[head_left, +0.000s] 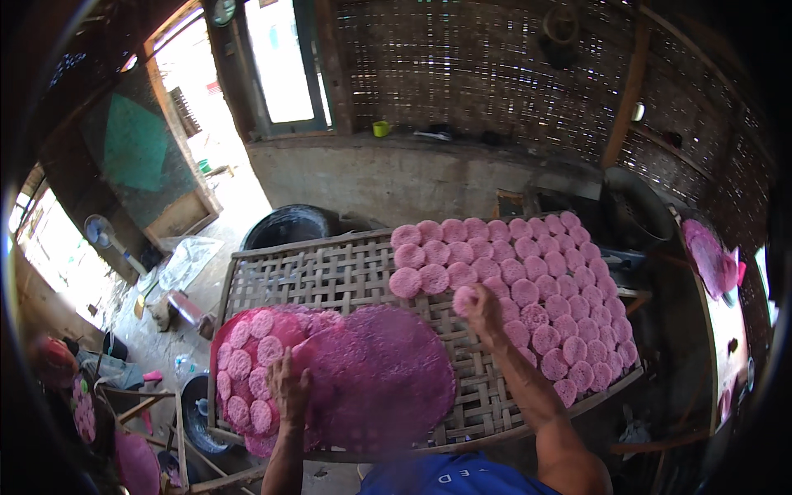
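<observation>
Pink disc [463,300] held in your right hand [490,317], 2 o'clock of rack [285,278] centre.
Its fingers pinch the disc beside laid discs [547,286] at 3 o'clock. Your left hand [289,389] sits at 8 o'clock, between loose discs [239,365] and a magenta round [381,363]; whether it grasps anything, cannot tell.

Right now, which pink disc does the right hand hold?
The lacy pink disc pinched by the right hand, left of its knuckles; neighbouring discs lie flat, ungripped.
</observation>
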The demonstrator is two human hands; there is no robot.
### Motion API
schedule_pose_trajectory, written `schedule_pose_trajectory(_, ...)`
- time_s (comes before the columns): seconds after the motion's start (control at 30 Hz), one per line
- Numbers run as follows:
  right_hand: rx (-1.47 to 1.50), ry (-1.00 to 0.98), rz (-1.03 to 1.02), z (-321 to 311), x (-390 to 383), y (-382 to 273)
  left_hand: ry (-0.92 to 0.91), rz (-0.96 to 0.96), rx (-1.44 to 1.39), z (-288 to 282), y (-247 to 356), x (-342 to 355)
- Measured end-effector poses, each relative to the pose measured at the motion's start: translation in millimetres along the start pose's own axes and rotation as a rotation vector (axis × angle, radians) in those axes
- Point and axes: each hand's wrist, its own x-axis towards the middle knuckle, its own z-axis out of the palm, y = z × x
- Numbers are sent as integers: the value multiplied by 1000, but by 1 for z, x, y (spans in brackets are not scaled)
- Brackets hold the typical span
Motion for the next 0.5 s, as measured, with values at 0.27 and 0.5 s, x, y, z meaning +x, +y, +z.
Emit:
schedule_pose_trajectory(0.27, -137, -61, -235, 34, -59, -31, 116, 6, -205, -8, 23, 4)
schedule_pose_trajectory(0.5, -426, -83, -219, 53, -69, -68, 228, 84, -356, -14, 43, 7)
